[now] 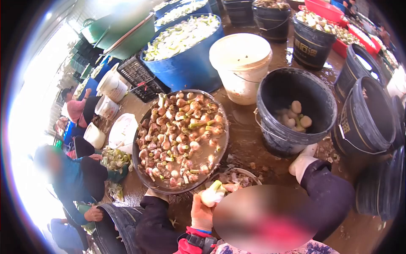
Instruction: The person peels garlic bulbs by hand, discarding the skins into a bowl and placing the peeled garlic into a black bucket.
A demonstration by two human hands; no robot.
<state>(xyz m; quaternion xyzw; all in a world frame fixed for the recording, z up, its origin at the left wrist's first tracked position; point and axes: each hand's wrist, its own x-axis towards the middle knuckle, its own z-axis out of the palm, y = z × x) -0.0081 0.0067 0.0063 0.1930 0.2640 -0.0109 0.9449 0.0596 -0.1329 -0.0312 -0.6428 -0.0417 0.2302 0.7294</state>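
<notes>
Near the bottom centre, my left hand (202, 215) is closed on a peeled white garlic bulb (212, 195) with a short green stem. Fingertips, seemingly of my right hand (231, 187), show beside the bulb; a blurred patch hides the rest, so their grip is unclear. Beyond my hands, a wide dark basin (134, 154) holds many unpeeled bulbs in brown water. Right of it, a black bucket (264, 110) contains several pale peeled bulbs. Peelings (234, 175) lie in a container just behind my hands.
Behind the basin stand a white bucket (239, 78), a blue tub (182, 70) full of garlic and a black crate (137, 76). Black buckets (359, 118) line the right. At left, a person in teal (78, 182) sits beside a dark tub (122, 218); another in pink (77, 111) is farther back.
</notes>
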